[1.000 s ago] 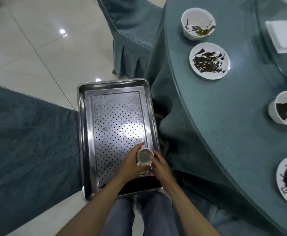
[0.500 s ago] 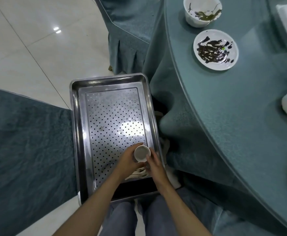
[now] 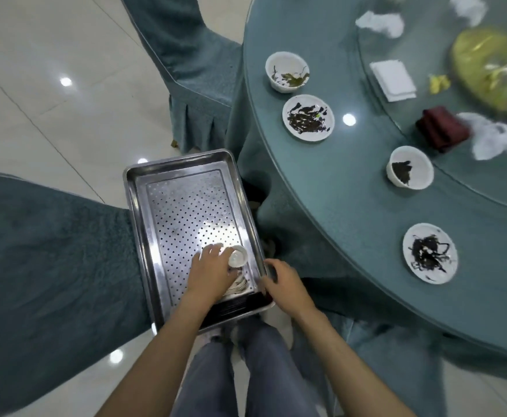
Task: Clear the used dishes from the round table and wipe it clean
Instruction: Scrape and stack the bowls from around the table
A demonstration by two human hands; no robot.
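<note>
A perforated steel tray (image 3: 186, 206) lies on a covered chair beside the round table (image 3: 351, 191). My left hand (image 3: 210, 275) holds a small white cup (image 3: 237, 256) at the tray's near right corner, above what looks like stacked dishes. My right hand (image 3: 285, 284) hovers off the tray's right edge with loosely curled fingers, holding nothing. On the table stand two soiled bowls (image 3: 286, 72) (image 3: 410, 171) and two stained plates (image 3: 307, 117) (image 3: 429, 252).
Teal-covered chairs stand at the left (image 3: 50, 281) and at the back (image 3: 186, 55). A glass turntable (image 3: 471, 182) carries a dark red cloth (image 3: 441, 132), white napkins (image 3: 392, 79), crumpled tissues and a yellow-green dish (image 3: 492, 67). The floor is glossy white tile.
My right hand has let go of the cup and drawn off to the right of the tray. The left hand keeps the cup. The view has tilted up, showing more of the table.
</note>
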